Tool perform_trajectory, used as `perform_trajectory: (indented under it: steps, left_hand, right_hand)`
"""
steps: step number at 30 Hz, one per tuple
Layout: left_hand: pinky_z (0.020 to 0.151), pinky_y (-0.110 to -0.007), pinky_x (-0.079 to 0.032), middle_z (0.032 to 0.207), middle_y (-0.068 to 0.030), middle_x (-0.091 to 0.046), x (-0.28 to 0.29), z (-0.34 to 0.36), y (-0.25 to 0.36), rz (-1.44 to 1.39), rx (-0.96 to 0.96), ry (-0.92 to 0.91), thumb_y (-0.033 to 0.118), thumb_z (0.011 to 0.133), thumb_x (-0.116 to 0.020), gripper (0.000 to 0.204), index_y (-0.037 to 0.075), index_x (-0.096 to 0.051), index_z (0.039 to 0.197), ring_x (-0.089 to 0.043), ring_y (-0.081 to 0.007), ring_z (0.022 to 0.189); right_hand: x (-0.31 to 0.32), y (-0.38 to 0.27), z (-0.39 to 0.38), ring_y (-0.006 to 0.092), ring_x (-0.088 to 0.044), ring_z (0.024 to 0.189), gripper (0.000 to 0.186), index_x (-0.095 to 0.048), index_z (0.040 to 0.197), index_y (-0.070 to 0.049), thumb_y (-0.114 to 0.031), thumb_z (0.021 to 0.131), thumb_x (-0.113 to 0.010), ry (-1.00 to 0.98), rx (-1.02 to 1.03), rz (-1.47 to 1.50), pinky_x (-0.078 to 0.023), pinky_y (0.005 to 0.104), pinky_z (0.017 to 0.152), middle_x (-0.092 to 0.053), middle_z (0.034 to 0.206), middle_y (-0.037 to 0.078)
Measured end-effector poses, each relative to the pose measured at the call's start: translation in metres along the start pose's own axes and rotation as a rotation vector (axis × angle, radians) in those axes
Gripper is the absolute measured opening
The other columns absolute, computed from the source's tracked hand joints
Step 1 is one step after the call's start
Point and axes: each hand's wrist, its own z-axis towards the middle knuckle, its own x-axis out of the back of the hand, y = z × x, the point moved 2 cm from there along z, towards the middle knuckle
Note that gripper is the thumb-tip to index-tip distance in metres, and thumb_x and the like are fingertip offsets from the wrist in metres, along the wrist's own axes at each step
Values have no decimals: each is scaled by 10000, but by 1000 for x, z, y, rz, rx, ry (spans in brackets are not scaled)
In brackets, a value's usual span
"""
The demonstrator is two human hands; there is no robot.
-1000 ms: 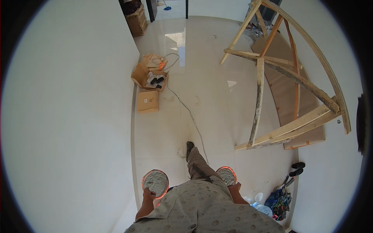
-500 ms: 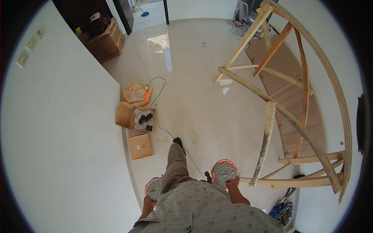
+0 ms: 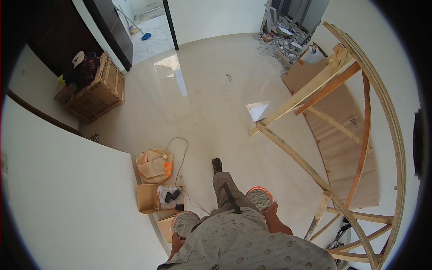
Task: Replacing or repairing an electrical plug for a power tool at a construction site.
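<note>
My left hand [image 3: 176, 242] grips an orange-rimmed pan [image 3: 184, 223] filled with grey mortar, held low beside my left hip. Another orange-rimmed pan of grey mortar [image 3: 259, 198] sits in my right hand [image 3: 270, 214] at my right side. Both hands are mostly hidden under the pans and my patterned shirt [image 3: 243, 245]. One grey trouser leg [image 3: 223, 186] steps forward over the glossy cream floor, ending in a dark shoe [image 3: 217, 164].
A curved wooden frame [image 3: 310, 166] stands close on my right over brown sheets [image 3: 342, 121]. Open cardboard boxes [image 3: 150, 198], a tan bag [image 3: 153, 164] and a cable [image 3: 177, 155] lie at my left by a white wall [image 3: 67, 198]. A wooden crate [image 3: 96, 92] and rubble [image 3: 283, 38] lie farther off.
I have walked forward with both pans. The boxes and bag now lie beside my left foot, the wooden frame has slid past on the right, and the crate and rubble came into view.
</note>
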Motion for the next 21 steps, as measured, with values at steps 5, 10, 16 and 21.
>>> perform_trajectory:
  steps: [5,10,16,21]
  left_hand:
    - [551,-346,-441,603,-105,-468,22,157,58,343,-309,22,87,655,-758,363,-40,-455,809,-546,-170,591]
    - [609,-360,-471,674,-50,-477,59,217,223,58,-110,-33,151,671,-772,395,15,-442,841,-507,-159,586]
    - [591,-376,-465,701,-62,-405,67,359,362,-860,565,83,112,934,-393,137,83,-364,803,-450,-195,593]
    - [611,-341,-476,720,-55,-462,69,461,495,-332,90,-72,64,859,-486,71,32,-424,868,-496,-176,630]
  right_hand:
    - [-154,4,-38,149,-446,582,181,-585,845,-206,-372,841,-512,-171,37,-30,-350,293,478,-520,729,-10]
    - [-265,-8,-29,129,-335,496,219,-599,785,-219,-383,881,-490,-137,-57,29,-309,299,457,-471,650,-13]
    - [-403,-14,-51,111,-320,480,205,-559,739,-209,-380,853,-569,-174,44,153,-305,273,449,-377,576,-20]
    - [-518,-22,-62,102,-365,497,185,-579,892,-235,-406,827,-601,38,12,218,-305,257,431,-509,731,-44]
